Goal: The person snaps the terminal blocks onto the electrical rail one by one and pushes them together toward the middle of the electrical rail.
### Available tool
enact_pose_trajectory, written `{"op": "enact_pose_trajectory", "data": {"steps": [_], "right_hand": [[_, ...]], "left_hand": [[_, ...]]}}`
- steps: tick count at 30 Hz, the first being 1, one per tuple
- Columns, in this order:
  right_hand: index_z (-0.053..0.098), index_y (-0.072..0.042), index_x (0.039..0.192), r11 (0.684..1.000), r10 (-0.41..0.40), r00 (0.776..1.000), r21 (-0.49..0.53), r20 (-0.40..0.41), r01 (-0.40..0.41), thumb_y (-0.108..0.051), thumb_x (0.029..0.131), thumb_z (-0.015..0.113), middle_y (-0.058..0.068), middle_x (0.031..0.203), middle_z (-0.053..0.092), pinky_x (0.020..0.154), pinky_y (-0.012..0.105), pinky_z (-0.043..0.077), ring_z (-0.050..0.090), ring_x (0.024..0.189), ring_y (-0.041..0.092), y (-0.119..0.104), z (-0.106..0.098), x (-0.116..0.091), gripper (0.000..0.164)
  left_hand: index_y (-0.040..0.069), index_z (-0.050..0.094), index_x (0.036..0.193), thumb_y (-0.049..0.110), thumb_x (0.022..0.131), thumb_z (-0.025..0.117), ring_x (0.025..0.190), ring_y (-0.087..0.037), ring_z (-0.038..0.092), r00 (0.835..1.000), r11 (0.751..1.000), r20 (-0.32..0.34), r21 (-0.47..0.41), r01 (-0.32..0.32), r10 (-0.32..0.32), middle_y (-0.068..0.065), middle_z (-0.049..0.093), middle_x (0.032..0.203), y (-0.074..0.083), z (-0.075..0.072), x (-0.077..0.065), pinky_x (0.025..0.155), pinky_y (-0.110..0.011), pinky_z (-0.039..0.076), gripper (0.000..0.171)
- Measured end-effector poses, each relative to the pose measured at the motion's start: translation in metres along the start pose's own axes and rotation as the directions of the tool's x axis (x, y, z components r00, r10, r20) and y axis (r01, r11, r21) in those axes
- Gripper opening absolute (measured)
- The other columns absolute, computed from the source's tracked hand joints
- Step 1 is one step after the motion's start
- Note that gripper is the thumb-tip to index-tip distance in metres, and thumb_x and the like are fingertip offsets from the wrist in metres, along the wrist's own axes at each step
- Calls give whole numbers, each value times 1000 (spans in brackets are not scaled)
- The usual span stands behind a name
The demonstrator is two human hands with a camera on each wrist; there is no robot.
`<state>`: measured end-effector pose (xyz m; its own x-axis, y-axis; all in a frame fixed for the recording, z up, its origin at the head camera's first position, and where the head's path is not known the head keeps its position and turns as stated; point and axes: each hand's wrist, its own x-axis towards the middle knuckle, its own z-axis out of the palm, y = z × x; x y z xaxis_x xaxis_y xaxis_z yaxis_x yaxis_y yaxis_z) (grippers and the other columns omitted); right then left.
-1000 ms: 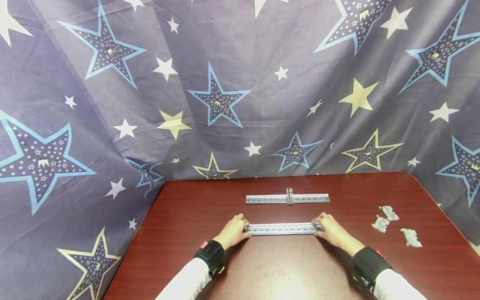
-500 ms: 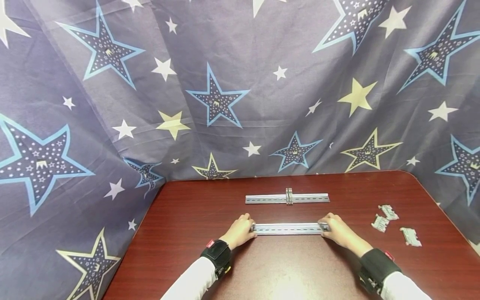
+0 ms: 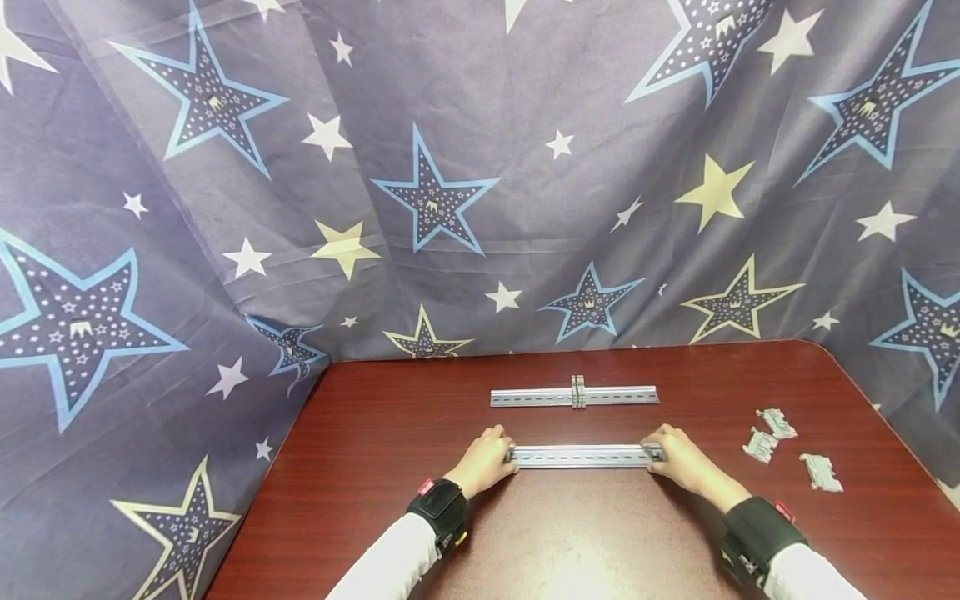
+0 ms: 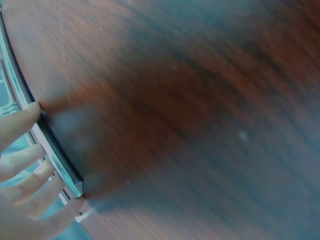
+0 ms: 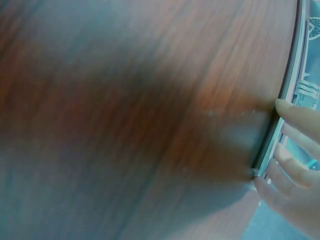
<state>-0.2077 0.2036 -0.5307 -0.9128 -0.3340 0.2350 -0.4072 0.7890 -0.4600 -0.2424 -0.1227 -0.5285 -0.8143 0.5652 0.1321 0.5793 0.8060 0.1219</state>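
A slotted metal DIN rail lies crosswise on the table in front of me, one hand at each end. My left hand grips its left end; in the left wrist view the thumb presses the near edge and the fingers reach over the far side. At the right end, my right hand holds the rail the same way, its thumb on the near edge in the right wrist view. Behind it lies a second DIN rail, parallel, with narrow terminal blocks standing side by side near its middle.
Three loose grey terminal blocks lie on the right of the table: one in front, two close together behind, the rear block and its neighbour. The reddish-brown table meets a star-patterned curtain at its far edge.
Both hands and the front rail between them have shifted a little to the right, mostly in the first half second. The rear rail and loose blocks stay where they were.
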Motion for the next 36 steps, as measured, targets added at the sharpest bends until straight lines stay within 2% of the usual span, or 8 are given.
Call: {"op": "enact_pose_trajectory", "data": {"steps": [9,19,26,36], "right_hand": [[63,3,87,1000,1,1000,6,4,-1,-2,61,72,10,82,54,71,44,42,52,78,31,-1,-2,1,28],[63,2,88,1000,11,1000,17,27,-12,-2,62,71,9,82,53,71,42,42,52,79,30,2,-2,4,28],[63,1,88,1000,11,999,18,40,-12,-3,62,71,8,82,53,72,42,42,51,79,29,3,-3,5,28],[62,2,90,1000,-2,1000,-20,-1,2,-4,63,73,9,82,52,71,43,43,51,79,30,-3,-2,0,30]], "left_hand": [[7,65,85,26,65,73,75,-20,48,998,998,4,-25,55,-55,-2,46,76,5,-3,1,59,-32,42,29],[7,64,88,25,65,73,76,-20,49,999,998,-6,-33,45,-45,-1,48,79,4,-3,2,59,-33,43,30],[7,64,83,25,64,74,75,-21,49,999,1000,-25,-15,26,-27,-2,48,78,6,-3,2,58,-32,44,28],[5,63,81,21,63,74,74,-21,49,999,1000,-32,-10,27,-27,-3,49,78,8,-3,3,62,-29,44,27]]}}
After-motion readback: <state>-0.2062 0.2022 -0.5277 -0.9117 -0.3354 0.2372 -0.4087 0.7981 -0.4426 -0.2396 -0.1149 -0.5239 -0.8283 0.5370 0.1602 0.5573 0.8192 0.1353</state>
